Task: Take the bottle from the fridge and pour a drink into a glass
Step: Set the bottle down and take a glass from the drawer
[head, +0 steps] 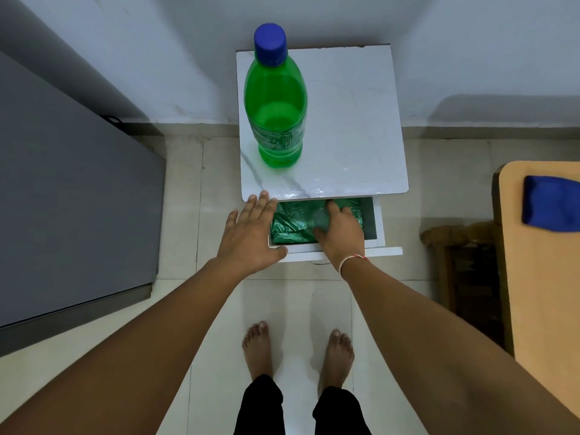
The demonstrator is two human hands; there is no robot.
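Observation:
A green plastic bottle (276, 102) with a blue cap stands upright on the small white marble-top table (354, 120). Liquid fills roughly its lower half. Below the tabletop a white drawer (376, 227) is pulled out, lined with green patterned material. My right hand (339, 230) reaches into the drawer, fingers curled around a clear glass (320, 222) lying there, mostly hidden by the hand. My left hand (251, 237) is spread flat with fingers apart, resting at the drawer's left edge and touching the tabletop's front corner. It holds nothing.
The grey fridge (72, 199) stands shut at the left. A wooden table (543, 277) with a blue cloth (552, 202) is at the right, a dark wooden stool (464, 262) beside it. My bare feet stand on the tiled floor (295, 302) before the drawer.

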